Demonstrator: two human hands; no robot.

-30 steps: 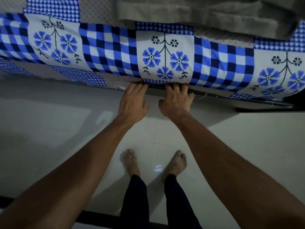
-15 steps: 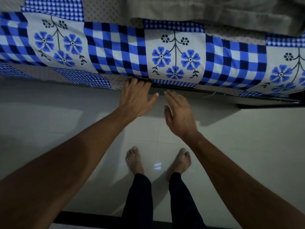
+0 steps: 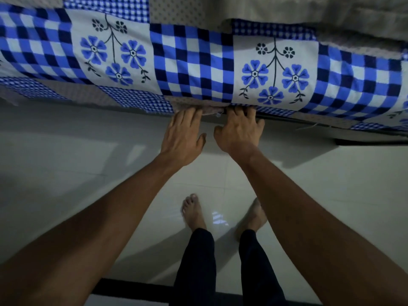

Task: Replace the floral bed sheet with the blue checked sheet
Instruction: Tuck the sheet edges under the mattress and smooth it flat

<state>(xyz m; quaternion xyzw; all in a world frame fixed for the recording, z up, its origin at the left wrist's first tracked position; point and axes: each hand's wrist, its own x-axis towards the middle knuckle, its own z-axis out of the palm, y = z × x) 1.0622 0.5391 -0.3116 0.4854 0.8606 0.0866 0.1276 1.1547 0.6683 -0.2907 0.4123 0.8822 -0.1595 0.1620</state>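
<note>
The blue checked sheet (image 3: 194,62), with white panels of blue flowers, covers the mattress side across the top of the view. Its lower hem lies along the dark bed frame (image 3: 309,122). My left hand (image 3: 183,135) reaches to the hem with straight fingers, the fingertips pushed under the edge. My right hand (image 3: 239,131) is beside it, its fingers bent, with their tips hidden under the hem where sheet meets frame. The floral sheet cannot be made out.
A grey-beige blanket (image 3: 309,12) lies bunched on the bed at the top right. Pale glossy floor tiles (image 3: 66,173) spread below the bed. My bare feet (image 3: 194,213) stand on them. A dark strip (image 3: 132,290) runs along the bottom edge.
My right hand, which had drawn back from the bed half a second ago, is at the hem again with its fingers tucked under. My left hand stayed at the hem. The view shifted sideways.
</note>
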